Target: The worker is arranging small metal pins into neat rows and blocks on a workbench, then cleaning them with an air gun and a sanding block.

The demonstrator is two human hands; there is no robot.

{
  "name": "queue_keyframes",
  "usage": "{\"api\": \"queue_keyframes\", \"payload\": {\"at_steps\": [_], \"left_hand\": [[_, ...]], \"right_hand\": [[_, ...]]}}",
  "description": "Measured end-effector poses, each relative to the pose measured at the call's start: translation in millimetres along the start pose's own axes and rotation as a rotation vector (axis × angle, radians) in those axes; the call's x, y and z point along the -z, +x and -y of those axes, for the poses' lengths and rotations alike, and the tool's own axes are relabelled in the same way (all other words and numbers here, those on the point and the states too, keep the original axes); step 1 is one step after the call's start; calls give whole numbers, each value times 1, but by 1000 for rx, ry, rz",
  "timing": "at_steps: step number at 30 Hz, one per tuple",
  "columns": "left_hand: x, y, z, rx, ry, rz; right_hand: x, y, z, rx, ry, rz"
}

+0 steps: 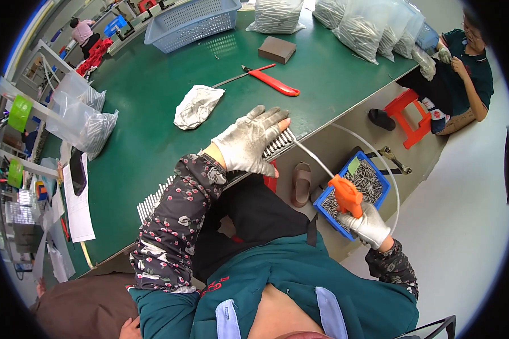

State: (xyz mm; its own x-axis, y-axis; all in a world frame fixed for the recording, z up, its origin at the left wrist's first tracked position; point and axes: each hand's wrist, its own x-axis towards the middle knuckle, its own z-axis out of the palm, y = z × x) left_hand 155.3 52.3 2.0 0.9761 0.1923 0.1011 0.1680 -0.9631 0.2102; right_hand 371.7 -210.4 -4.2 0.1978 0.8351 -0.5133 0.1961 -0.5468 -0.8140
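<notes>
left hand [251, 141]: atop pin row [278, 144] — can't tell if clamped
right hand [370, 226]: clutching orange air gun [346, 195]
pin row: along table edge [353, 100], nozzle [312, 153] at right end

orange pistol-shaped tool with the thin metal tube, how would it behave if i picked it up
The orange pistol-shaped tool is probably fairly light, since its compact body looks plastic and only the white-gloved right hand holds it. Its thin metal tube would likely stay stiff, jutting ahead without visible sagging.
</notes>
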Motion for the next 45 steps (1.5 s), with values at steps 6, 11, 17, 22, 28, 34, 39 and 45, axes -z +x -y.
{"api": "queue_keyframes", "payload": {"at_steps": [6, 11, 17, 22, 28, 34, 39, 45], "left_hand": [[-1, 0, -1, -5, 18, -5], [-1, 1, 0, -6, 31, 0], [-2, 0, 0, 1, 37, 0], [-3, 0, 1, -21, 21, -17], [-4, 0, 2, -25, 16, -29], [-5, 1, 1, -7, 29, -21], [-6, 1, 3, -21, 25, -39], [-2, -1, 2, -38, 25, -34]], "right_hand": [[-1, -4, 4, -91, 4, 17], [-11, -5, 4, 18, 36, -2], [-7, -8, 11, -157, -39, -21], [-16, -9, 2, 103, -91, 18], [-9, -7, 4, -76, -16, -77], [-12, -12, -6, -95, 21, -69], [-13, -8, -1, -128, 10, -81], [-15, -10, 11, -119, 17, 37]]}}
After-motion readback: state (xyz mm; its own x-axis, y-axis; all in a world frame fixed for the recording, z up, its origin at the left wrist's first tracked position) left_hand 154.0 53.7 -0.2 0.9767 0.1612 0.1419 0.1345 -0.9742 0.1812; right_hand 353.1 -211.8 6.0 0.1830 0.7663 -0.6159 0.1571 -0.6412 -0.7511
